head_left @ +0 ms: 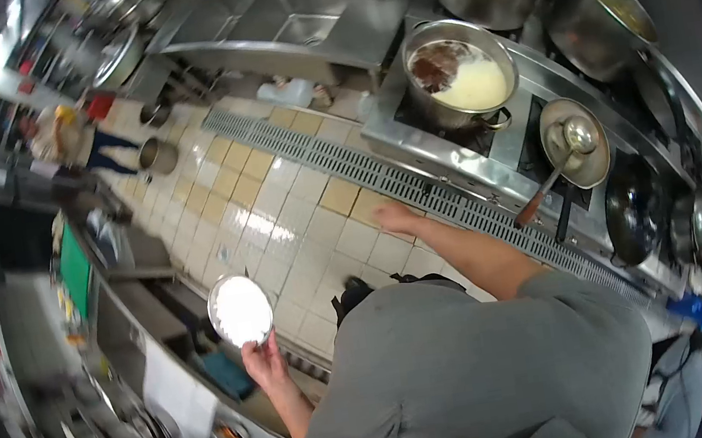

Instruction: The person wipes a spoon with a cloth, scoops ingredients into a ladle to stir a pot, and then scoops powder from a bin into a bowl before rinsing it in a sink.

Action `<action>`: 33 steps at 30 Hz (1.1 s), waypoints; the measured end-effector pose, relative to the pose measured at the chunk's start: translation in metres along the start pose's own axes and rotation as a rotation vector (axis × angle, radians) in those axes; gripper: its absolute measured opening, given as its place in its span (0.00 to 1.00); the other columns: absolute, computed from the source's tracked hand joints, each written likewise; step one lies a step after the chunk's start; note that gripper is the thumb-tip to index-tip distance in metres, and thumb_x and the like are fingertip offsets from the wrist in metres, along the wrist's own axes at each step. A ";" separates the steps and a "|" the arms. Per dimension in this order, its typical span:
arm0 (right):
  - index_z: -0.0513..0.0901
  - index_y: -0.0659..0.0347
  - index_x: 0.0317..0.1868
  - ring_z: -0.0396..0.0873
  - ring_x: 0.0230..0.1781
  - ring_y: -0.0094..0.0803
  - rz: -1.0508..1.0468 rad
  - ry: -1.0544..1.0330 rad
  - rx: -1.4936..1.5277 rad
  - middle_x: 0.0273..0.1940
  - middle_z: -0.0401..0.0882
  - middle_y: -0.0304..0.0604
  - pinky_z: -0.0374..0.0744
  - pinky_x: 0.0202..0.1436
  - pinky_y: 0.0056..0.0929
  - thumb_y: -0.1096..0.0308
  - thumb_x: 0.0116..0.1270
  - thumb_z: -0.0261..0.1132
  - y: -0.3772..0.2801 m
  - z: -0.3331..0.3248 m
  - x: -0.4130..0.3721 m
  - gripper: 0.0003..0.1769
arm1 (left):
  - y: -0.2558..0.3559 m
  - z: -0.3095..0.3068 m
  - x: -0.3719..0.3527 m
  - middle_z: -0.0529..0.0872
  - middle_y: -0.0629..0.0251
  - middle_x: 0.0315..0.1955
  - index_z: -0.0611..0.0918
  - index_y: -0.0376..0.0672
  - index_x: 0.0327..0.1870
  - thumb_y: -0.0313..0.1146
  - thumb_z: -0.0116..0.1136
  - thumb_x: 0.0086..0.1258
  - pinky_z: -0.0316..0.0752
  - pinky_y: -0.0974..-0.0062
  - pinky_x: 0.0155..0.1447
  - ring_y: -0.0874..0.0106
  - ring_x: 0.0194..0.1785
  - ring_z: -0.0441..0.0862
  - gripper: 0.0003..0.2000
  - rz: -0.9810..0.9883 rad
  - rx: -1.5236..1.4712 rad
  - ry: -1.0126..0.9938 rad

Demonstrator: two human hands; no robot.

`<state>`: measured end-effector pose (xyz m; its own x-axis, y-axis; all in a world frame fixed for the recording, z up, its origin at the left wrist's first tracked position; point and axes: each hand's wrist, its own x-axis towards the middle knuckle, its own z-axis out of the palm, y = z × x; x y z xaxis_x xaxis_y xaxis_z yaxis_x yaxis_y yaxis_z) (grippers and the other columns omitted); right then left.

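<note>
My left hand [267,365] grasps near edge of round bowl [269,323], left of frame center; white contents [241,310] too glared to identify. My right hand [397,218], mid-frame, shows nothing held; can't tell how tightly curled. Keeping bowl level seems wise.

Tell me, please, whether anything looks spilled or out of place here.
One pot seems to stand on the floor, by another person's legs, a possible trip hazard. The ladle's handle reaches toward the stove's front edge and might get knocked. No clear spill shows near the bowl in the left hand.
</note>
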<state>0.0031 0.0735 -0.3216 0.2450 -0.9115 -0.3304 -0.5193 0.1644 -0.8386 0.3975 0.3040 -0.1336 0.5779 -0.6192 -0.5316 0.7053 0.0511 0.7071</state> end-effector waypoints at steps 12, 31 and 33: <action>0.80 0.61 0.54 0.84 0.33 0.27 -0.070 0.085 0.716 0.41 0.84 0.41 0.78 0.34 0.28 0.60 0.72 0.60 -0.246 -0.079 0.290 0.17 | 0.110 0.231 0.339 0.78 0.51 0.58 0.71 0.30 0.61 0.22 0.46 0.63 0.78 0.47 0.63 0.54 0.59 0.78 0.22 -0.011 0.167 -0.262; 0.83 0.54 0.51 0.64 0.21 0.17 0.076 0.377 1.367 0.29 0.73 0.30 0.58 0.19 0.16 0.34 0.70 0.57 -0.209 -0.488 0.780 0.31 | 0.065 0.705 0.611 0.78 0.50 0.61 0.71 0.32 0.63 0.22 0.46 0.61 0.75 0.46 0.66 0.53 0.63 0.77 0.25 -0.155 0.170 -0.377; 0.83 0.54 0.48 0.64 0.20 0.18 0.264 0.449 1.314 0.27 0.72 0.30 0.59 0.19 0.17 0.31 0.68 0.57 -0.203 -0.523 0.837 0.32 | 0.063 0.742 0.610 0.79 0.50 0.59 0.72 0.31 0.61 0.21 0.46 0.61 0.76 0.46 0.66 0.54 0.61 0.79 0.23 -0.120 0.158 -0.317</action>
<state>-0.1143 -0.9205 -0.2014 -0.1449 -0.7991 -0.5835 0.6827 0.3461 -0.6435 0.4900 -0.6519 -0.0673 0.3216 -0.8266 -0.4618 0.6736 -0.1430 0.7251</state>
